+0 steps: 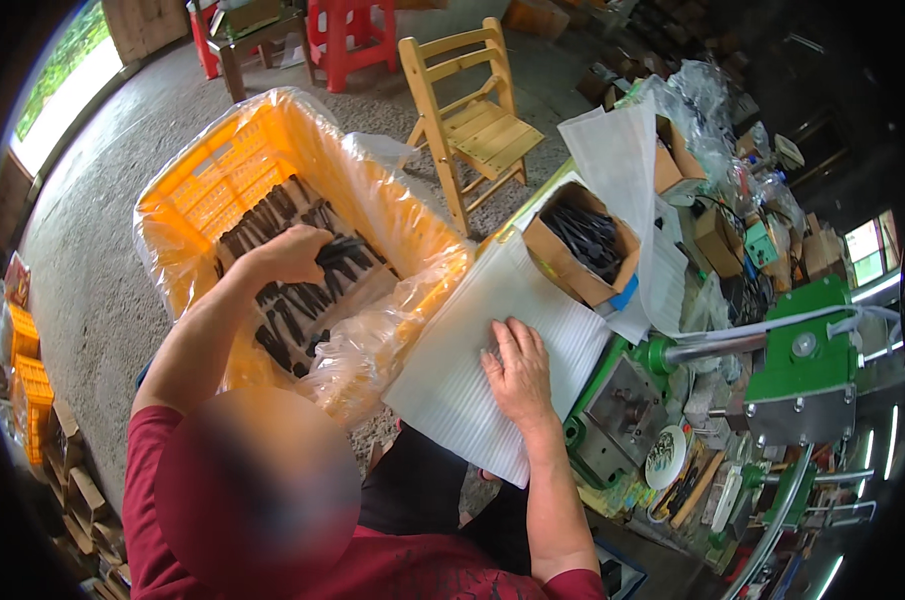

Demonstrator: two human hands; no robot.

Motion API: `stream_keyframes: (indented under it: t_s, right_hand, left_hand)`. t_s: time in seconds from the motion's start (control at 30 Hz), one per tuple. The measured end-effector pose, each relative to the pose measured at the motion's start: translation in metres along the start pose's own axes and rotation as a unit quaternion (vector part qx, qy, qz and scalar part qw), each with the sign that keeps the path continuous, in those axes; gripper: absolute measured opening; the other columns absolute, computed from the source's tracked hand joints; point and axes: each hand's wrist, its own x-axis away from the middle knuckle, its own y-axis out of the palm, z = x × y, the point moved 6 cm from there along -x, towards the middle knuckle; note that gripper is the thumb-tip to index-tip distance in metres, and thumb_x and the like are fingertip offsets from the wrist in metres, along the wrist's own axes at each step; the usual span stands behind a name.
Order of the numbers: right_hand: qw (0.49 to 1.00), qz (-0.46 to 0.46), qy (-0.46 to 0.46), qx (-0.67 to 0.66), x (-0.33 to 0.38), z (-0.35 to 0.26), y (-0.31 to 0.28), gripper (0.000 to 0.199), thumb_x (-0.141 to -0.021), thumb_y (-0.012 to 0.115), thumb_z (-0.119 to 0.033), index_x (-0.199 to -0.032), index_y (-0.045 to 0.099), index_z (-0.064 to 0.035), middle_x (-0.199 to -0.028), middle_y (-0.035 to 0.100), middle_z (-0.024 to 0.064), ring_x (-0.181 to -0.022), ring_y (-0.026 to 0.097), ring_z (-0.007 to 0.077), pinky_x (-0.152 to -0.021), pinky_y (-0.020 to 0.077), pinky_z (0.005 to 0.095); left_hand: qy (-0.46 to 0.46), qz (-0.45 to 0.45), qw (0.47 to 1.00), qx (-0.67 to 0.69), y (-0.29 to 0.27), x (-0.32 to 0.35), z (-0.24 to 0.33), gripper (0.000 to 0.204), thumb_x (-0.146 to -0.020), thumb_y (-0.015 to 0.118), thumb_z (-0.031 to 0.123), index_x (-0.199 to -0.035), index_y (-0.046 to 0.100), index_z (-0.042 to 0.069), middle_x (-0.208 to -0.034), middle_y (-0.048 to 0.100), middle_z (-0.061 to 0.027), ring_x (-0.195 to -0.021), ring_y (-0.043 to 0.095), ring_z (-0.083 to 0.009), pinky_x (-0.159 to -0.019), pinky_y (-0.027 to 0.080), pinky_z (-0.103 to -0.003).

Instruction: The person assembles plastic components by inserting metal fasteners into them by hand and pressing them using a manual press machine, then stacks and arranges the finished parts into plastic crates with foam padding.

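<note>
My left hand (pixel 294 254) reaches down into an orange plastic crate (pixel 187 205) lined with clear plastic film. Its fingers are bent and drawn together at a black elongated part (pixel 344 247), their tips partly hidden. Around it, rows of similar black elongated parts (pixel 307 300) lie in the crate on a pale sheet layer. My right hand (pixel 517 368) rests flat, fingers stretched, on white ribbed foam sheets (pixel 462 400) stacked at the bench edge. Just beyond that hand stands an open cardboard box (pixel 562 262) full of loose black parts (pixel 584 238).
Right of the foam sits a green machine (pixel 802 340) with a metal bed (pixel 622 410). A white dish (pixel 664 456) lies near it. A wooden folding chair (pixel 482 130) and a red stool (pixel 354 45) stand beyond the crate. Plastic bags and boxes crowd the far right.
</note>
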Motion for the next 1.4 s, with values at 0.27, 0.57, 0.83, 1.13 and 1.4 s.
stream_keyframes:
  t_s: [0.27,0.57,0.83,1.13,1.4]
  right_hand:
    - [0.999,0.034,-0.003,-0.03,0.007,0.009,-0.001,0.039,-0.073,0.058,-0.021,-0.106,0.05,-0.0007,-0.11,0.046,0.018,-0.101,0.043,0.0344,-0.085,0.0362,0.0414]
    - [0.999,0.037,0.002,-0.029,0.009,0.008,0.005,0.037,-0.074,0.058,-0.02,-0.105,0.051,-0.0004,-0.112,0.044,0.0183,-0.109,0.039,0.0326,-0.089,0.0348,0.0405]
    - [0.998,0.048,-0.004,-0.048,0.01,0.01,0.009,0.039,-0.071,0.061,-0.017,-0.106,0.05,-0.0022,-0.113,0.043,0.0177,-0.108,0.039,0.034,-0.09,0.034,0.0423]
    - [0.998,0.034,0.004,-0.054,0.01,0.01,0.009,0.039,-0.072,0.061,-0.017,-0.106,0.05,-0.0022,-0.111,0.044,0.0179,-0.108,0.039,0.0348,-0.091,0.0333,0.0427]
    - [0.998,0.044,-0.03,-0.045,0.009,0.009,0.001,0.038,-0.071,0.061,-0.015,-0.104,0.05,-0.0005,-0.107,0.046,0.0185,-0.104,0.041,0.0362,-0.092,0.033,0.0435]
  left_hand:
    - [0.08,-0.01,0.986,0.149,-0.036,-0.025,0.158,0.029,-0.055,0.057,0.009,-0.081,0.051,-0.001,-0.069,0.055,-0.0151,-0.064,0.055,-0.0249,-0.062,0.043,-0.032]
    - [0.234,-0.038,0.969,-0.075,0.072,-0.117,0.267,0.026,-0.059,0.058,0.005,-0.085,0.056,0.002,-0.082,0.059,-0.0142,-0.083,0.057,-0.0307,-0.069,0.045,-0.038]
    - [0.224,-0.068,0.962,-0.142,0.104,-0.138,0.268,0.02,-0.061,0.057,0.003,-0.081,0.06,0.003,-0.084,0.061,-0.0121,-0.085,0.058,-0.0267,-0.065,0.047,-0.035]
    - [0.23,-0.089,0.959,-0.142,0.102,-0.137,0.274,0.031,-0.059,0.062,0.007,-0.09,0.061,0.004,-0.094,0.06,-0.0132,-0.092,0.057,-0.0267,-0.07,0.048,-0.037]
    - [0.244,-0.169,0.945,-0.136,0.094,-0.13,0.272,0.046,-0.052,0.07,0.014,-0.094,0.055,0.004,-0.099,0.052,-0.0125,-0.098,0.05,-0.0284,-0.076,0.043,-0.039]
